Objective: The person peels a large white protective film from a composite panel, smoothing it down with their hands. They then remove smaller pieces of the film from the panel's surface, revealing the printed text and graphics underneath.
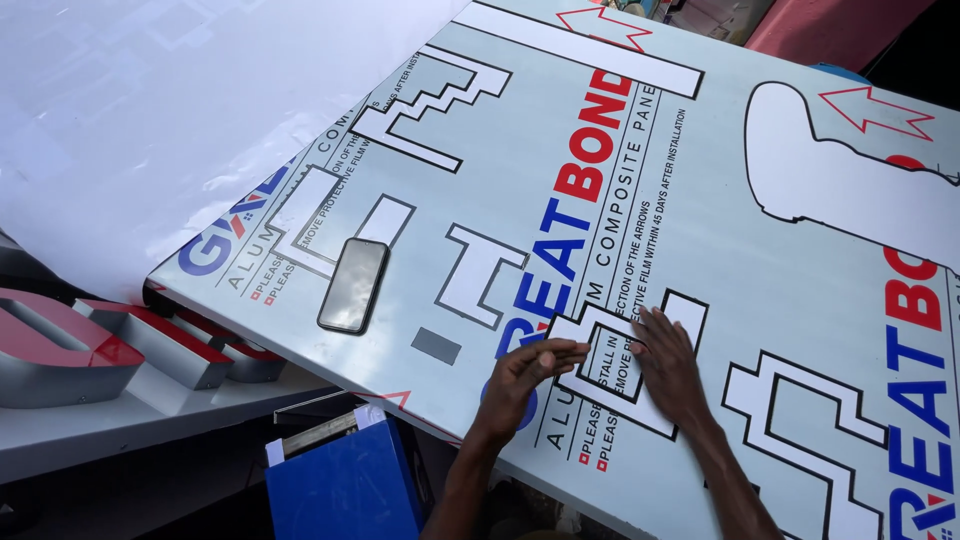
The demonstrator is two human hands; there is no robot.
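A large aluminium composite panel (480, 190) covered in printed protective film lies tilted in front of me, with white black-outlined shapes stuck on it. My left hand (525, 375) rests near the panel's lower edge, its fingers together and pointing right onto a white cut-out shape (605, 375). My right hand (668, 362) lies flat on the same shape, palm down and fingers spread, pressing it against the panel. Neither hand grips anything.
A black phone (353, 285) lies face up on the panel to the left, with a small grey rectangle (436, 345) near it. White sheeting (150, 120) covers the upper left. Red and silver channel letters (110, 345) sit at left. A blue box (345, 485) stands below the panel's edge.
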